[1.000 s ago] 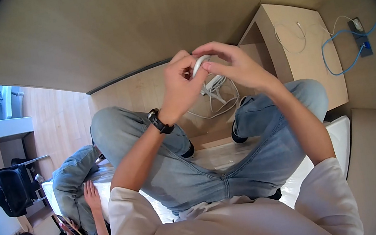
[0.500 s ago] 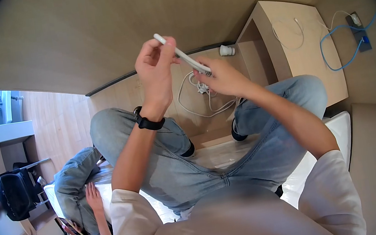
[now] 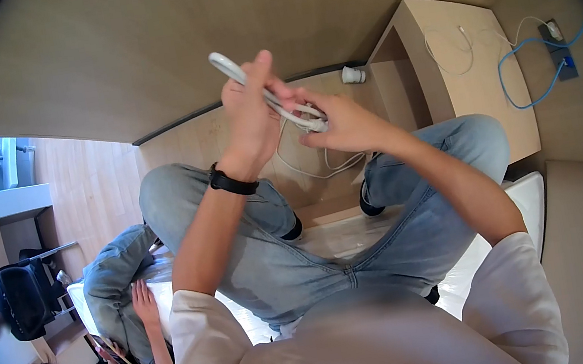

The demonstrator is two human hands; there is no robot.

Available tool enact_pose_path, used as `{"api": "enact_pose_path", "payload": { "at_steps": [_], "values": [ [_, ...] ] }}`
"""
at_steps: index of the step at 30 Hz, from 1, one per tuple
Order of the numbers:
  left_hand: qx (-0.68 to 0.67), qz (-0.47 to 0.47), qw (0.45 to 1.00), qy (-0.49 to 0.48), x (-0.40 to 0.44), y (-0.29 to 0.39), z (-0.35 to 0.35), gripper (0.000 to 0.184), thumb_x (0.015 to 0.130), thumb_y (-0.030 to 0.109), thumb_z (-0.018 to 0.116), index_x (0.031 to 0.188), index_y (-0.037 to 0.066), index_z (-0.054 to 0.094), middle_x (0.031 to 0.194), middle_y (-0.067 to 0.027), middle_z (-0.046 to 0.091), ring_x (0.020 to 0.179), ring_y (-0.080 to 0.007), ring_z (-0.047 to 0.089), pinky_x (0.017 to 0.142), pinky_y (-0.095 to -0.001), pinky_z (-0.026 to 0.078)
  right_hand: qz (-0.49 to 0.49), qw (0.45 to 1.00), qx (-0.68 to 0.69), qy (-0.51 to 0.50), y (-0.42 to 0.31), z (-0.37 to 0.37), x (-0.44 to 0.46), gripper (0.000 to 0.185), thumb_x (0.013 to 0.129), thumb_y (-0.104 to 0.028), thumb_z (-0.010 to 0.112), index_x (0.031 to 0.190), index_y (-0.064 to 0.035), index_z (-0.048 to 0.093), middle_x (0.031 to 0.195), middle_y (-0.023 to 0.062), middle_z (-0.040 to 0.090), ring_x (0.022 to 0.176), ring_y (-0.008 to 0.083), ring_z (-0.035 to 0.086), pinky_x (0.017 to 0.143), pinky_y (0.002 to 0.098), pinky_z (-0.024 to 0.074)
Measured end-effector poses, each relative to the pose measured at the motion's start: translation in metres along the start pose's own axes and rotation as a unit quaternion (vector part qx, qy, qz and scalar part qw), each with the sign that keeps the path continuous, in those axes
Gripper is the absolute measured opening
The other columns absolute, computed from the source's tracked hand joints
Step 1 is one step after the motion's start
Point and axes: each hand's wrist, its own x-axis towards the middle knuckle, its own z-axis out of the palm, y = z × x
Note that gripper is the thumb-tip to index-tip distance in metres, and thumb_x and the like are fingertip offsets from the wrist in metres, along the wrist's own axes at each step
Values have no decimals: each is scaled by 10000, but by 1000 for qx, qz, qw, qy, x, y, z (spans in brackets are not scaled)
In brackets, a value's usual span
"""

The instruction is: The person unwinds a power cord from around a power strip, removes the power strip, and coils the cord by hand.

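Observation:
A white looped cable (image 3: 226,67) runs between my two hands above the floor. My left hand (image 3: 253,116), with a black watch on its wrist, is closed around its middle, and one rounded end sticks out past the fingers at the upper left. My right hand (image 3: 344,123) pinches the cable's lower end, where a bundle of strands shows near the fingertips. Below my hands a white cable (image 3: 328,175) lies in loops on the wooden floor, partly hidden by my hands.
A white cylindrical object (image 3: 353,75) stands by the open wooden cabinet (image 3: 474,64). Blue and white cables plug into a wall socket (image 3: 560,55) at right. Another person (image 3: 119,290) sits at lower left holding a phone-like device. A black chair (image 3: 21,298) stands beyond.
Since a second ago, my left hand has shifted left and the cable now stretches between both hands. Over the last half second, my left fingers have turned and its end has moved left.

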Motion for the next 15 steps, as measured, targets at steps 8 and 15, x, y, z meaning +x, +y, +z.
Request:
{"api": "enact_pose_path", "payload": {
  "at_steps": [8,15],
  "values": [
    [-122,10,992,-21,6,10,-11,322,955,255,568,690,138,425,481,36,329,424,-79,285,525,-254,345,55,996,-18,-74,-8,-8,-2,303,790,-220,664,993,-9,586,739,143,597,669,256,570,639,366,454],
    [15,27,996,-89,-9,-19,7,446,939,225,569,555,136,362,455,-24,363,431,-150,349,552,-306,387,-42,996,26,-69,3,-10,-2,330,791,-216,686,1043,-22,598,759,118,608,702,214,566,680,335,454]
  ]
}}
